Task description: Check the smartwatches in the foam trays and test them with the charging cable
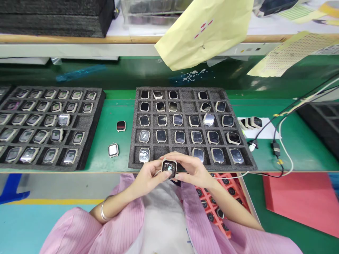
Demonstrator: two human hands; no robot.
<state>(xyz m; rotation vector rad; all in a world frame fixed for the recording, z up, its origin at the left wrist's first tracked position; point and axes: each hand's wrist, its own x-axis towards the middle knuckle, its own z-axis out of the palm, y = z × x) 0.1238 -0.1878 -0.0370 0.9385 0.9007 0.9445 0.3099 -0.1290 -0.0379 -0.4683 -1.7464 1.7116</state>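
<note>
Between both hands is a smartwatch case [169,167] without a strap, its screen lit with a dial. My left hand [150,176] is closed around its left side, the thumb lying on the screen. My right hand [196,170] pinches its right side, fingers closed. A white cable [233,176] runs from near my right hand toward the right; its end is hidden. Just beyond my hands lies a dark foam tray [189,107] of similar watch cases, most screens dark, a few pockets vacant. Left of this tray lie a watch with a reddish screen [121,126] and one with a white screen [113,150].
A second foam tray of watches [91,141] stands on the left. Several watches [256,122] rest on white paper at right, near dark cables and a connector [275,148]. A red tray [212,204] of round parts sits below the table edge. Yellow paper [206,31] hangs from the shelf.
</note>
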